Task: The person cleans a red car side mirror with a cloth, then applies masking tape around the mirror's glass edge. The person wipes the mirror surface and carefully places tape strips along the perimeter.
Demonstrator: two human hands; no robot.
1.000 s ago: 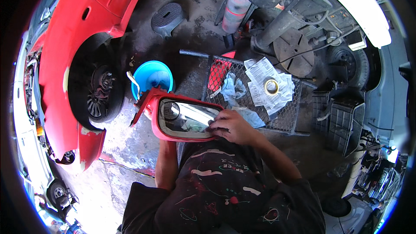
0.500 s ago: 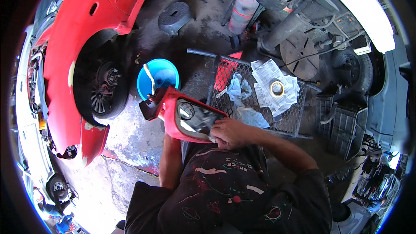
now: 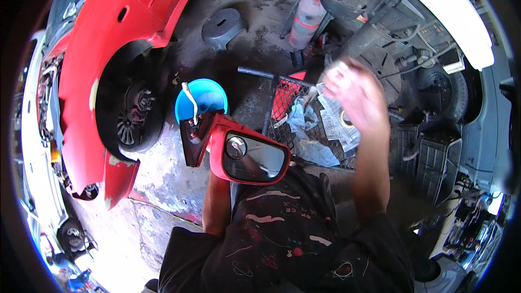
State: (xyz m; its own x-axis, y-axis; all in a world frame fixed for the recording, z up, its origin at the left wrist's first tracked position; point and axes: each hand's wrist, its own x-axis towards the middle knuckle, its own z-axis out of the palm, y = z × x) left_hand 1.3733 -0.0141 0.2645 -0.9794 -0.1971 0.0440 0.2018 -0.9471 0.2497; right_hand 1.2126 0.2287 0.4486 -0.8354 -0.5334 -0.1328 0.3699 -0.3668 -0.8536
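Though blurred, hand [image 3: 355, 95] beyond mirror rim [image 3: 218, 158]

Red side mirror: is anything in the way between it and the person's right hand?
Nothing visible stands between the right hand and the red side mirror. The pale blue cloths and mesh rack show in the gap between them, but appear to lie lower, off the straight path.

- Dark T-shirt [image 3: 304, 225] on the person I'm watching, short dark sleeves [image 3: 187, 252]
- White streaks [image 3: 265, 218], a red dot [image 3: 297, 252], outlined planets [image 3: 237, 267] across its front
- Bare forearms [image 3: 217, 206]
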